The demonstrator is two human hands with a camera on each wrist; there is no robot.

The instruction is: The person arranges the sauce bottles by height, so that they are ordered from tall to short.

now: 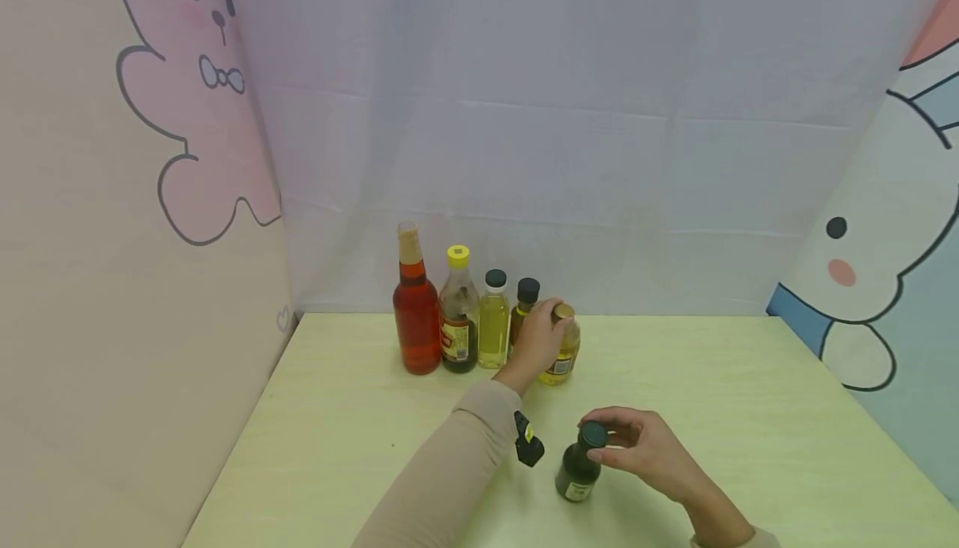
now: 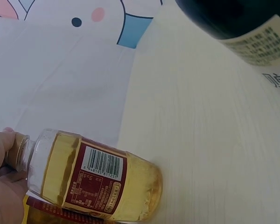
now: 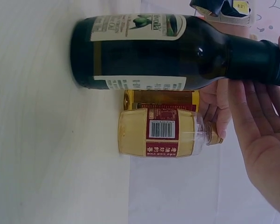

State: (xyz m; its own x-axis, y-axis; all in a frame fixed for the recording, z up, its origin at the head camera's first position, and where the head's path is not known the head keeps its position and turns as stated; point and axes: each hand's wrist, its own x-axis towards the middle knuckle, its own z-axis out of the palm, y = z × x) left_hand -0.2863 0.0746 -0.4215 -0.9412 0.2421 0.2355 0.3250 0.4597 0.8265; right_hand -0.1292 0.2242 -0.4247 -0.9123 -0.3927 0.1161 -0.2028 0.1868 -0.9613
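Note:
A small yellow bottle (image 1: 562, 358) with a gold cap stands at the right end of a row of bottles. My left hand (image 1: 553, 325) grips it around the neck and cap. The left wrist view shows this bottle (image 2: 93, 179) with its barcode label and my fingers (image 2: 1, 154) at its cap. Nearer to me stands a dark green bottle (image 1: 578, 471) with a dark cap. My right hand (image 1: 610, 440) holds that cap between thumb and fingers. In the right wrist view the dark bottle (image 3: 154, 51) fills the top, with the yellow bottle (image 3: 163, 133) behind it.
Behind on the pale green table (image 1: 749, 415) stand a tall red bottle (image 1: 416, 319), a yellow-capped bottle (image 1: 459, 319), a pale oil bottle (image 1: 494, 327) and a dark-capped bottle (image 1: 527, 298). Cloth walls close the back and both sides.

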